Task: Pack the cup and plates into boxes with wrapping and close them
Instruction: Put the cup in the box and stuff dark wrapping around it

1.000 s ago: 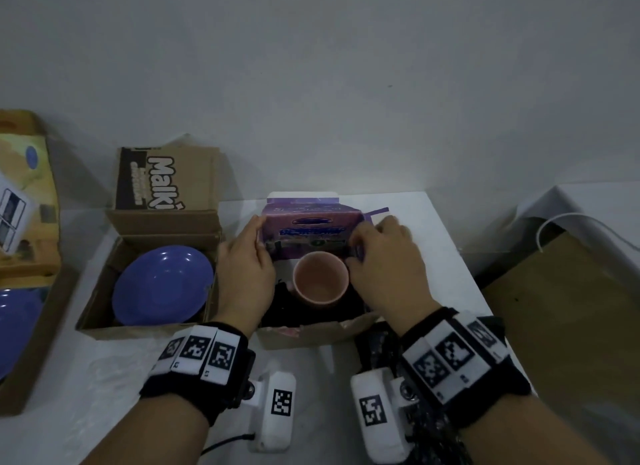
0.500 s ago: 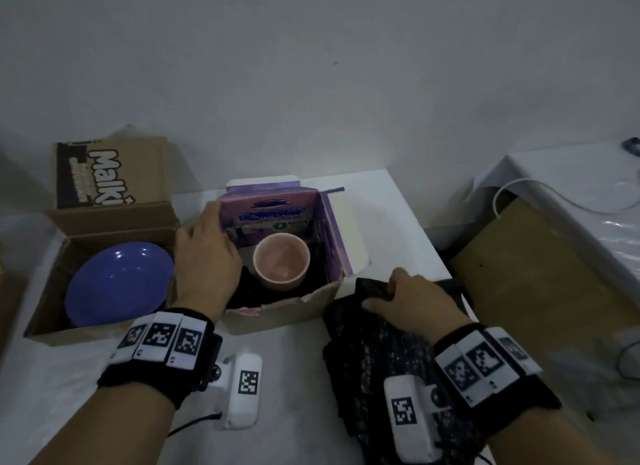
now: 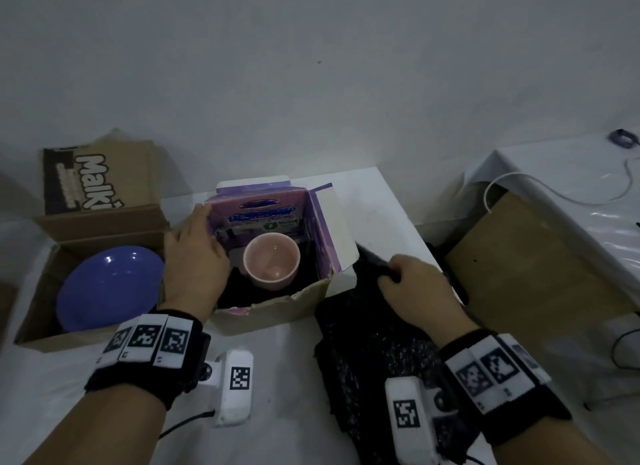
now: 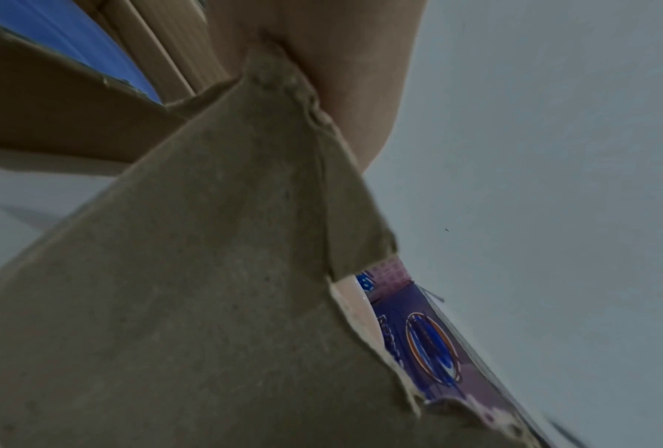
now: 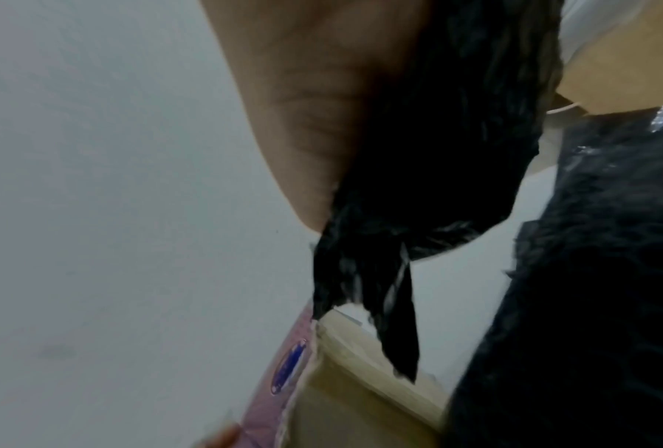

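Observation:
A pink cup (image 3: 271,263) stands upright on dark wrapping inside a small box (image 3: 277,310) with purple printed flaps. My left hand (image 3: 194,256) lies over the box's left flap and holds it; the left wrist view shows the cardboard (image 4: 169,303) running up into the hand (image 4: 334,60). On the table to the right of the box, my right hand (image 3: 415,288) pinches the far corner of a black wrapping sheet (image 3: 374,353). In the right wrist view the black sheet (image 5: 437,151) hangs from the fingers (image 5: 314,106). A blue plate (image 3: 110,288) lies in an open brown box (image 3: 38,312) at the left.
The white table (image 3: 301,378) ends just right of the black sheet. Beyond that edge lies a brown cardboard sheet (image 3: 540,267) and a white covered surface with a cable (image 3: 571,187). The brown box's printed lid (image 3: 100,177) stands up against the wall.
My right hand left the cup box's right flap, which swung open, and moved down and right onto the black sheet, taking hold of its corner. The left hand stayed on the left flap.

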Demonstrator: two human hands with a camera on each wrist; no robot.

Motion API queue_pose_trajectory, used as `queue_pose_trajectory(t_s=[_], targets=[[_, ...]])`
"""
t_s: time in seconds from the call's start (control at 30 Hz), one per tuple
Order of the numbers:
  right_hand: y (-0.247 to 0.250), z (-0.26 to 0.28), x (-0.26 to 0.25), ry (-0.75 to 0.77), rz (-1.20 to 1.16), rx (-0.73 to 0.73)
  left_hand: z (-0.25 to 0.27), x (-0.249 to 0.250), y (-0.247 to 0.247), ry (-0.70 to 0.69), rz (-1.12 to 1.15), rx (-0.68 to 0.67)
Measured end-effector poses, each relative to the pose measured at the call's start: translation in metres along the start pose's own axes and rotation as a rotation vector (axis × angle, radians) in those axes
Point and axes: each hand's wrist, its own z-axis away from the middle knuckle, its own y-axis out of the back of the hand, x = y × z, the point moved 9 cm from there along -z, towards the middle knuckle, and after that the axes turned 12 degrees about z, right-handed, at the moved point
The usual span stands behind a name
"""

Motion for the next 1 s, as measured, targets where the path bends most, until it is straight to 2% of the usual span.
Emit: queue_pose_trajectory(t_s=[0.1, 0.2, 0.33, 0.4, 0.43, 0.53, 0.6, 0.7, 0.77, 0.9, 1.0], targets=[[0.045, -0.004, -0.007, 0.020, -0.185, 0.297, 0.000, 0.003, 0.002, 0.005, 0.018, 0.003], [0.074, 0.000, -0.017, 0.060, -0.325, 0.522, 0.001, 0.007, 0.006, 0.006, 0.045, 0.013], [0.101, 0.014, -0.062, 0.265, -0.357, 0.770, 0.002, -0.004, 0.002, 0.059, 0.049, 0.001], [0.091, 0.016, -0.097, 0.420, -0.269, 0.735, 0.000, -0.012, -0.001, 0.081, 0.064, -0.008], [0.077, 0.016, -0.116, 0.506, -0.143, 0.678, -0.001, -0.014, -0.001, 0.083, 0.086, -0.012], [0.006, 0.012, -0.148, 0.732, 0.282, 0.373, -0.001, -0.013, 0.000, 0.064, 0.137, -0.020], [-0.026, 0.015, -0.149, 0.809, 0.404, 0.227, 0.000, -0.013, 0.001, 0.063, 0.138, -0.017], [-0.039, 0.025, -0.150, 0.853, 0.482, 0.118, 0.003, -0.011, 0.003, 0.081, 0.161, 0.014], [-0.035, 0.029, -0.156, 0.851, 0.449, 0.039, 0.003, -0.011, 0.005, 0.099, 0.182, 0.022], [-0.025, 0.020, -0.169, 0.846, 0.393, 0.073, 0.003, -0.010, 0.005, 0.125, 0.197, 0.015], [-0.036, 0.015, -0.173, 0.834, 0.402, -0.037, 0.004, -0.011, 0.006, 0.142, 0.186, 0.007]])
